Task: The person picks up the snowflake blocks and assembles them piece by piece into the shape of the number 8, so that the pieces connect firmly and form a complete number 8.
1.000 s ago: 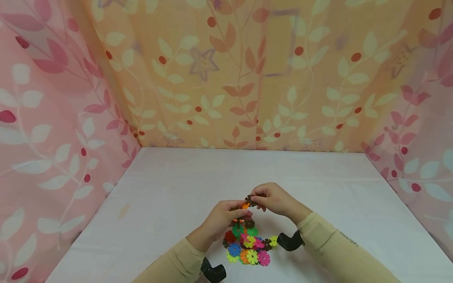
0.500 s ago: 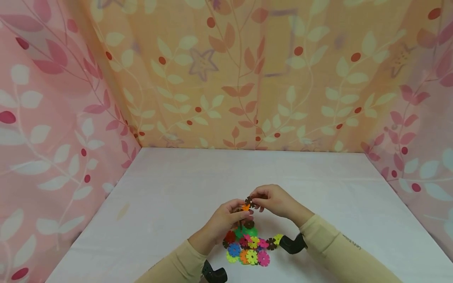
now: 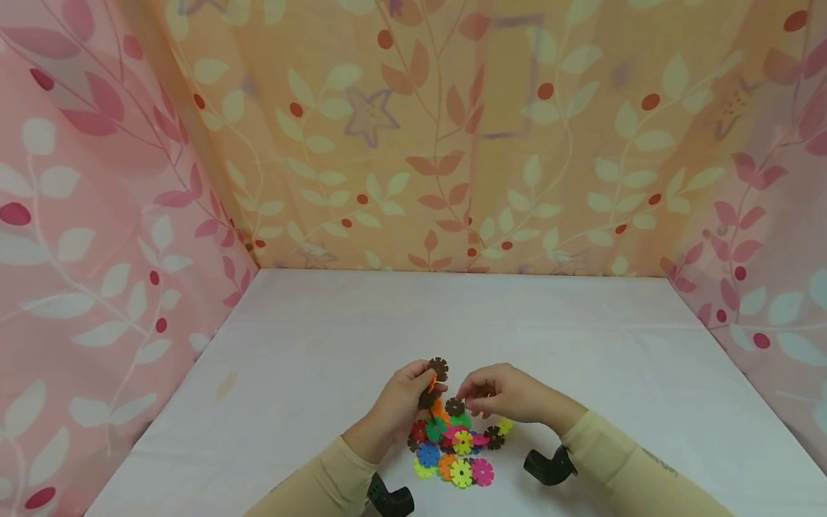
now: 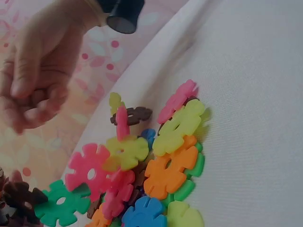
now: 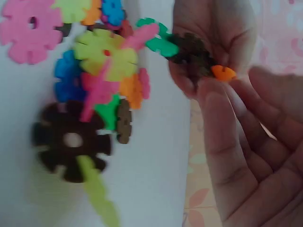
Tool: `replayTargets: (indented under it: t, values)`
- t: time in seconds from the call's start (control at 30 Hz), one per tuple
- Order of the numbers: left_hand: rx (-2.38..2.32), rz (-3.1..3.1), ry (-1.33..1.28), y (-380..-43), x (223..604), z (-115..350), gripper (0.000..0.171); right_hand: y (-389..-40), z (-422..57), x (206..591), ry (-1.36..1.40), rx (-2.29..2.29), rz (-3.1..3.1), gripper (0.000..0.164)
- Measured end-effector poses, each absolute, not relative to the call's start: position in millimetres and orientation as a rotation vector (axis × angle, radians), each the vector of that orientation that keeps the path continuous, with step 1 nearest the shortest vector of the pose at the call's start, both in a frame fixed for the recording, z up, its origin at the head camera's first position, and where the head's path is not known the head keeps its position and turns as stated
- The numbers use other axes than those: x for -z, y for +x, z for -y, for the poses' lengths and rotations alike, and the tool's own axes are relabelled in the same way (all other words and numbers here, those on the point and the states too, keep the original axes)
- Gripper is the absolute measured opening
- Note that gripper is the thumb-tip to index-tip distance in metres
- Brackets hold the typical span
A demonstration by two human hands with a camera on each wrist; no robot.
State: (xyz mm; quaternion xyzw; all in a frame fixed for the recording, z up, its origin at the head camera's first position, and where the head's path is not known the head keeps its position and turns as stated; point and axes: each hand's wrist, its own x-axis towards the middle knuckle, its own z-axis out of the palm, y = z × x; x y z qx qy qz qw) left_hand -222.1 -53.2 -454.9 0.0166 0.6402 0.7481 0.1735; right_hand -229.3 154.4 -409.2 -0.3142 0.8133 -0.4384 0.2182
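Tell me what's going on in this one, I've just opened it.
A person's left hand is pinching a few flower-shaped toy pieces, with a brown piece sticking up at the top and an orange piece just below. The right hand is close by, loosely curled and holding nothing. Below them, a colourful cluster of similar pieces, several slotted into one another, is at the white table.

With my left hand [image 3: 395, 404] I pinch a short chain of notched plastic flower discs: brown disc [image 3: 438, 368] on top, orange disc [image 3: 432, 383] below. The multicoloured cluster [image 3: 462, 442] lies on the desk [image 3: 323, 345], a pink disc [image 3: 482, 472] at its near edge. My right hand [image 3: 510, 393] is beside it.
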Motion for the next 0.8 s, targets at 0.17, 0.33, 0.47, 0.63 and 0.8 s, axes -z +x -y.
replayTargets:
  t: [0.17,0.33,0.47,0.63,0.8]
  values:
    - [-2.231,-1.790,-0.007,-227,455,55,0.034,-219,-157,419,-0.969,1.001,-2.171,0.009]
    - [-2.314,-1.889,0.005,-232,449,58,0.029,-208,-158,428,-1.051,0.783,-2.177,0.014]
    - [-2.356,-1.885,-0.010,-233,446,60,0.028,-201,-156,439,-1.091,0.659,-2.226,0.021]
    - [-2.366,-1.856,-0.010,-233,445,61,0.027,-198,-154,449,-1.121,0.570,-2.316,0.025]
    - [-2.369,-1.819,0.009,-230,447,62,0.029,-198,-155,447,-1.119,0.564,-2.365,0.027]
